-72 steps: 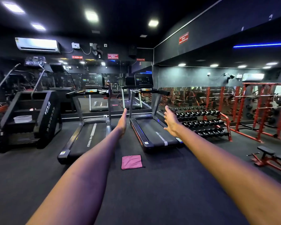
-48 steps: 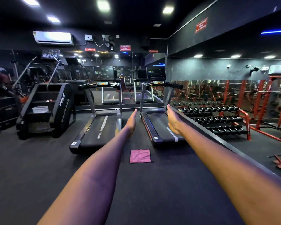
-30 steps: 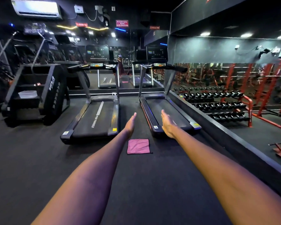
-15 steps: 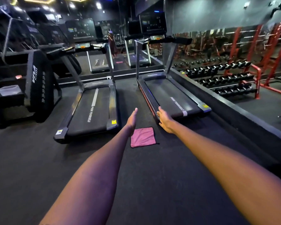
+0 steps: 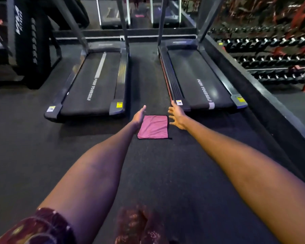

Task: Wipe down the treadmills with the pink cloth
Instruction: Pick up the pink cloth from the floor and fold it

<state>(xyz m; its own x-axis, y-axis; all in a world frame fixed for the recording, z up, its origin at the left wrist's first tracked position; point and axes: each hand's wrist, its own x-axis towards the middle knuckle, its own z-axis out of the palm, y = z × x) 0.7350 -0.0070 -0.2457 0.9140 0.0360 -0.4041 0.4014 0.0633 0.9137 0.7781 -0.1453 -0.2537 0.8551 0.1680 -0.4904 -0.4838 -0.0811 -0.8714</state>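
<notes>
A folded pink cloth [image 5: 153, 127] lies flat on the dark floor between the rear ends of two treadmills. The left treadmill [image 5: 93, 85] and the right treadmill [image 5: 199, 78] stand side by side, belts pointing toward me. My left hand [image 5: 139, 115] hovers at the cloth's upper left edge, fingers straight and empty. My right hand [image 5: 176, 115] reaches at the cloth's upper right corner with fingers spread, holding nothing. Whether either hand touches the cloth is unclear. Both arms are stretched far forward.
A black stair-climber machine [image 5: 30, 44] stands at the left. A raised dark ledge [image 5: 264, 103] runs along the right treadmill, with dumbbell racks [image 5: 275, 59] beyond it. A mirror wall at the back reflects the treadmills. Patterned clothing shows at the bottom edge.
The view has tilted down and come closer to the floor. Both hands have dropped from in front of the treadmills to either side of the pink cloth.
</notes>
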